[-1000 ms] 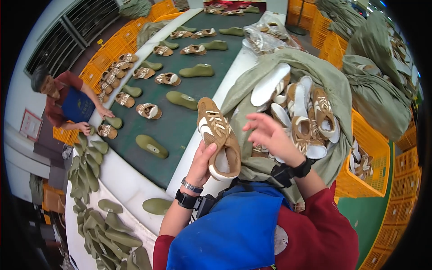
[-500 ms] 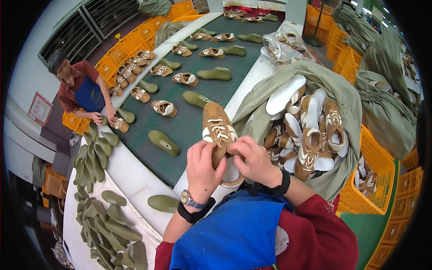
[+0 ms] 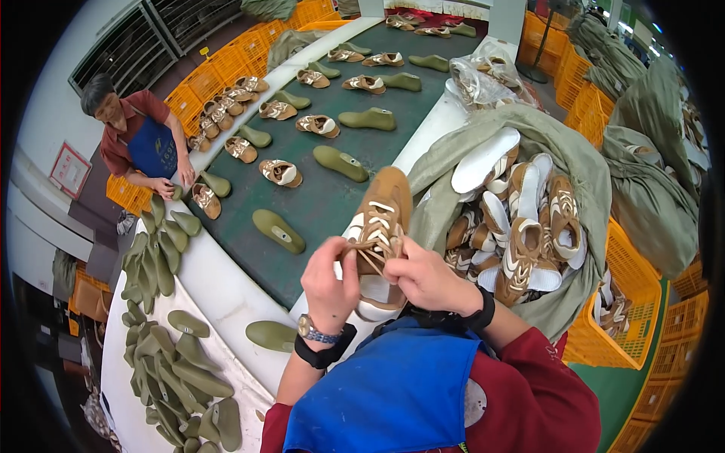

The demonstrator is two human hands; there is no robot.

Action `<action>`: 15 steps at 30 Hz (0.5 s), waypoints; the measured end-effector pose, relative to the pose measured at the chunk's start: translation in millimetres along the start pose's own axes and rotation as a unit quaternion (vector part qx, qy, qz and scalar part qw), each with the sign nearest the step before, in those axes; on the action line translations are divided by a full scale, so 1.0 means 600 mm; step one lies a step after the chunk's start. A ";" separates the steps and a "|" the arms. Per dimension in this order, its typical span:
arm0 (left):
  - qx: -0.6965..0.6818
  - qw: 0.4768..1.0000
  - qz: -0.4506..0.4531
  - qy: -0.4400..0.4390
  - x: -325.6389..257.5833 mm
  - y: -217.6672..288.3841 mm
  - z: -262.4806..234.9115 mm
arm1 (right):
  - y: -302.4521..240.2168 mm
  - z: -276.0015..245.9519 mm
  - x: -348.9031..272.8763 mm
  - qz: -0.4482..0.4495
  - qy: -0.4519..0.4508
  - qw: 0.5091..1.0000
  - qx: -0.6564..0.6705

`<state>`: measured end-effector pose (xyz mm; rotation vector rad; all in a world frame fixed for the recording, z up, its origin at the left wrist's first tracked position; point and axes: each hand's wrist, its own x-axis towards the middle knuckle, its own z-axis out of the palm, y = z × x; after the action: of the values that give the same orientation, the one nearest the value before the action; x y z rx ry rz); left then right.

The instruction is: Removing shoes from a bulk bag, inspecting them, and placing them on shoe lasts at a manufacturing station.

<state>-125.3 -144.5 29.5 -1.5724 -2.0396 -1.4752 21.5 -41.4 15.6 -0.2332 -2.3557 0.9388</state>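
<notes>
In front of my apron a brown and white sneaker [image 3: 387, 198] points its toe away from me, with its white-lined opening nearest to me. My left hand [image 3: 331, 281] pinches the brown shoelaces [image 3: 368, 246] on the left of the tongue. From the other side my right hand [image 3: 427, 278] has its fingers closed on the laces too. A loose lace strand stretches between the two hands. To the left of the shoe, a green shoe last [image 3: 278, 230] lies on the dark green conveyor belt [image 3: 249, 198], and another shoe last [image 3: 270, 336] rests on the white table edge.
At right, a grey-green sack [image 3: 423, 162] holds many brown and white sneakers, beside a yellow crate [image 3: 621, 302]. A pile of green lasts [image 3: 177, 377] covers the left table. A co-worker [image 3: 143, 136] stands across the belt, hands near a last. Shoes and lasts line the belt.
Both hands have shifted from the sneaker's tongue and opening onto its laces, which now show pulled up. The lasts and shoes on the belt sit slightly differently in view.
</notes>
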 end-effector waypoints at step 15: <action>0.004 0.972 0.125 -0.201 -0.013 0.004 -0.018 | 0.052 0.022 0.009 0.166 0.200 0.915 0.308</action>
<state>-124.4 -158.1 31.0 -2.1762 -1.9315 -1.1280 8.1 -23.9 -10.5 -0.5209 -1.5773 1.5740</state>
